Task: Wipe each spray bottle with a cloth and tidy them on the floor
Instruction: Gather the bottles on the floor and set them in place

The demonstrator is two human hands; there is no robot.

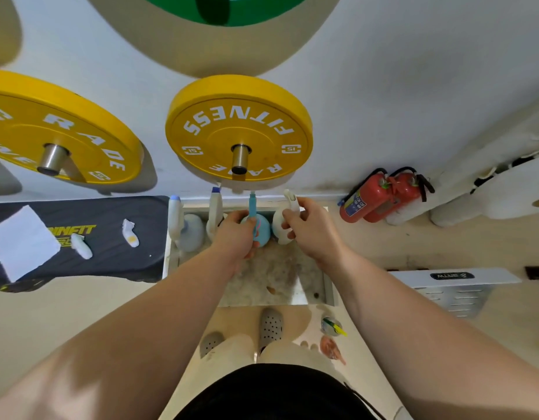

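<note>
- Left hand [235, 234]: grip curled round the neck of the round, pale-blue bottle [262, 230], under its slim teal sprayer [252, 204].
- Right hand [310, 228]: grip pinched on the white plastic trigger head [290, 197] of the white bottle [279, 227], just beside the blue one.
- Both bottles stand upright in a shallow floor tray [277, 277] by the wall; it has a mottled, stone-like bottom and a white rim.
- Two more rounded whitish bottles [192, 230] stand at the tray's left end.
- A flat, square white cloth [22, 241] lies on the black padded tabletop [116, 259] left of the tray.
- Smooth yellow disc plates [238, 128] hang on steel pegs above.
- Red cylindrical extinguishers [380, 197] stand by the wall at right.
</note>
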